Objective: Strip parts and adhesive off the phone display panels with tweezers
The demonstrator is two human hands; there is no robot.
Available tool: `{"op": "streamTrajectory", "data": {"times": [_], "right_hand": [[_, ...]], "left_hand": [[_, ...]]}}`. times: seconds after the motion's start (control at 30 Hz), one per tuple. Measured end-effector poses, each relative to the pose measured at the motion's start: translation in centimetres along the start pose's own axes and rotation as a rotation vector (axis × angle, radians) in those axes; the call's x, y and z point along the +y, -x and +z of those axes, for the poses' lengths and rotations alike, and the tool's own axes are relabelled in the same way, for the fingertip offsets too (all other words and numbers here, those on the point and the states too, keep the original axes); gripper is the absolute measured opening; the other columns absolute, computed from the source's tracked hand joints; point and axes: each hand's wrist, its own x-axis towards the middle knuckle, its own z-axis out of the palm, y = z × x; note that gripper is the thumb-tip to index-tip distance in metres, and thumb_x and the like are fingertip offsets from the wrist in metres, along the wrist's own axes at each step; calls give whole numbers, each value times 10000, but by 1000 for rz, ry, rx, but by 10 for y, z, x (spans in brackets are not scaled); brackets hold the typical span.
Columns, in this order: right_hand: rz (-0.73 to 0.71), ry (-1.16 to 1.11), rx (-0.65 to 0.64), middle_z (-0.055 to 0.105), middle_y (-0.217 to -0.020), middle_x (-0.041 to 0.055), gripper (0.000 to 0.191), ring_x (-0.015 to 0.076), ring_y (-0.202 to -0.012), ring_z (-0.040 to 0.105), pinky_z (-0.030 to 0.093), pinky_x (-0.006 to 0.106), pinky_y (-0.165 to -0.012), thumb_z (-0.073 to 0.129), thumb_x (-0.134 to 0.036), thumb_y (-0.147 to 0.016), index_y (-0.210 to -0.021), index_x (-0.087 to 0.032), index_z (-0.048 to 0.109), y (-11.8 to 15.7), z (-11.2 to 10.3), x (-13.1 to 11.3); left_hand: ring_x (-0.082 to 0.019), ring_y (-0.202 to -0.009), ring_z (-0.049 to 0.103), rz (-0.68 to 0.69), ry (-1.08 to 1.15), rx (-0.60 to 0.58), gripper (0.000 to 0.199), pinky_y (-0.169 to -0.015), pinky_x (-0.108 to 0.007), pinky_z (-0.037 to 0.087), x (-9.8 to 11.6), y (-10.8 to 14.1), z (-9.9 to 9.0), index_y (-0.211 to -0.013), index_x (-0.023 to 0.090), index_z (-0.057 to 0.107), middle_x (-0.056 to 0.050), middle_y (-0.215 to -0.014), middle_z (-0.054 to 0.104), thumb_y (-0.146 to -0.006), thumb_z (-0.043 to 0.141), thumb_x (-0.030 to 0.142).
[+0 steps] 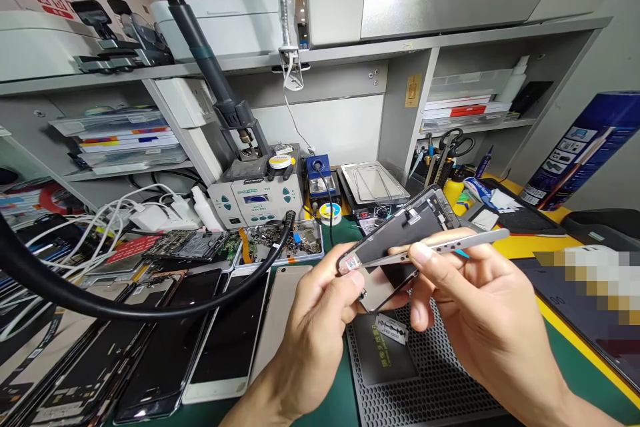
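Observation:
My left hand (323, 323) is closed on the lower corner of a phone screen assembly (400, 230), tilted with its dark inner side up. A small white label with a code (351, 263) sits by the left thumb. Between thumb and fingers my right hand (480, 300) grips metal tweezers (467, 241), their tips by the lower edge of the assembly. Under it shows a second flat panel (380, 288), partly covered by the fingers; what holds it I cannot tell. Below the hands, a razor blade (391, 329) rests on a black perforated mat (435, 373).
Phones and screens (230, 333) lie in a row at left. A thick black hose (165, 310) loops across them. Behind stand a hot-air station (260, 197), a parts tray (300, 247) and a solder spool (330, 213). A large blue can (585, 147) leans at right.

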Motion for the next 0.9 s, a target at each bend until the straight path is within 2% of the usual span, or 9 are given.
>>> {"op": "streamTrajectory", "data": {"times": [0.23,0.5,0.73,0.9], "right_hand": [[-1,-3,-19,684,-601,-5,173,148,-424,642,494,223,-394,801,-335,-830,-884,-204,702,-2,-2,1],[29,-23,-23,702,-596,-3,167,123,-415,614,499,205,-409,821,-313,-807,-880,-207,714,-2,-2,0],[23,-13,-44,667,-537,-13,161,117,-425,628,499,177,-424,810,-324,-821,-855,-197,718,-4,1,-4],[17,-22,-51,671,-527,-17,159,133,-417,631,529,214,-444,809,-331,-822,-845,-201,721,-5,0,-2]], "left_hand": [[-91,-709,485,-3,-9,47,240,-601,-204,389,-3,0,-1,-1160,193,671,17,-765,453,-999,526,298],[-119,-763,568,-8,4,-28,254,-713,-251,445,1,0,2,-1181,196,655,-13,-814,610,-1020,476,276],[-87,-733,443,18,-7,34,176,-650,-216,373,-3,0,1,-1068,174,648,17,-785,448,-1002,516,270],[-86,-718,386,5,-27,47,125,-635,-215,347,-5,0,-1,-919,170,575,21,-767,406,-991,512,250]]}}
